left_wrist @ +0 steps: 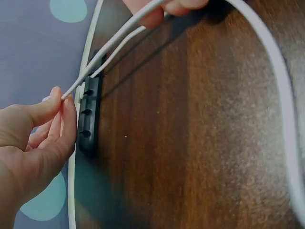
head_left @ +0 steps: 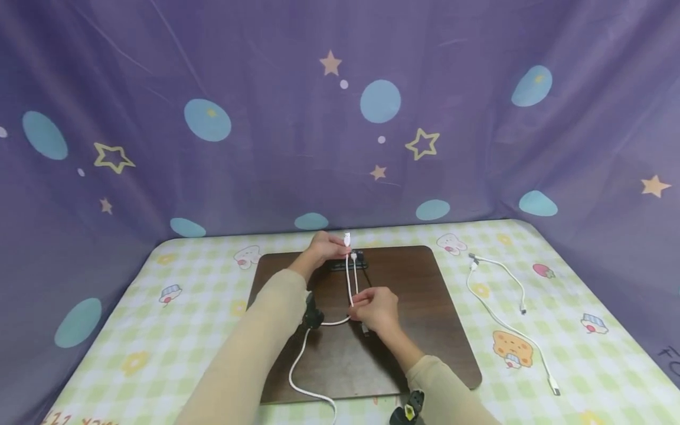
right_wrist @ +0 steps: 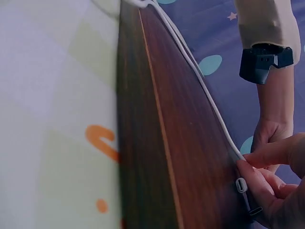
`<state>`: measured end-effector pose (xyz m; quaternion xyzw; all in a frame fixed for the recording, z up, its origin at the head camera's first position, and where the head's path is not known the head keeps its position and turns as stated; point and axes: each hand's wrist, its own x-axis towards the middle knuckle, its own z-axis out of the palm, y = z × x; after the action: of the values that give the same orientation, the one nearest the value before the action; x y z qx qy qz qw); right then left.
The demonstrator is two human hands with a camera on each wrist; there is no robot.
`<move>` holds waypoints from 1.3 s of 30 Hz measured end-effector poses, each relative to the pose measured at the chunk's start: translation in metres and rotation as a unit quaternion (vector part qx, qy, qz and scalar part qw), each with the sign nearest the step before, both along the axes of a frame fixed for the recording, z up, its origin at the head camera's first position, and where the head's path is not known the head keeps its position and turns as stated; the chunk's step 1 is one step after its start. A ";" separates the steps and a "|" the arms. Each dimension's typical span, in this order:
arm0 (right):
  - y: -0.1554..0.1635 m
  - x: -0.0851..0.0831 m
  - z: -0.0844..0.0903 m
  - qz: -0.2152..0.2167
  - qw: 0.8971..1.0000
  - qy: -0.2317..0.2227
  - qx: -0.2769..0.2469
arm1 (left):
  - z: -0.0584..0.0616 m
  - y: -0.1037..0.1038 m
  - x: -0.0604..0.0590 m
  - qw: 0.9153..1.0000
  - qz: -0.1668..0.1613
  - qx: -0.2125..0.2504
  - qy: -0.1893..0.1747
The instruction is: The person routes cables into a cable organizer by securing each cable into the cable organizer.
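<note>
We see the left hand (head_left: 321, 248) pinch the white cable (head_left: 349, 277) near its plug end, just above the black cable clip (head_left: 349, 264) at the far edge of the brown board (head_left: 425, 330). The right hand (head_left: 376, 308) nips the same cable mid-board, fingers curled round it. A second white cable (head_left: 499, 319) lies toward the tabletop's (head_left: 186, 307) right edge.

A thin white cable (head_left: 349, 283) stretches taut above a black slotted cable holder (head_left: 347, 264), its loose end curling toward the front
</note>
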<state>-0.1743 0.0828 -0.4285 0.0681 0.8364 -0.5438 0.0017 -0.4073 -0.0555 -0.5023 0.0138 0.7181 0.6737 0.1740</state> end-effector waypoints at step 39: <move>0.015 0.008 0.013 0.023 0.995 0.011 0.091 | 0.007 0.002 0.005 0.995 0.014 -0.102 -0.004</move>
<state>-0.1668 0.0979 -0.4156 0.0425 0.8840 -0.4655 -0.0008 -0.4020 -0.0540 -0.4952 -0.0166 0.7825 0.5992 0.1682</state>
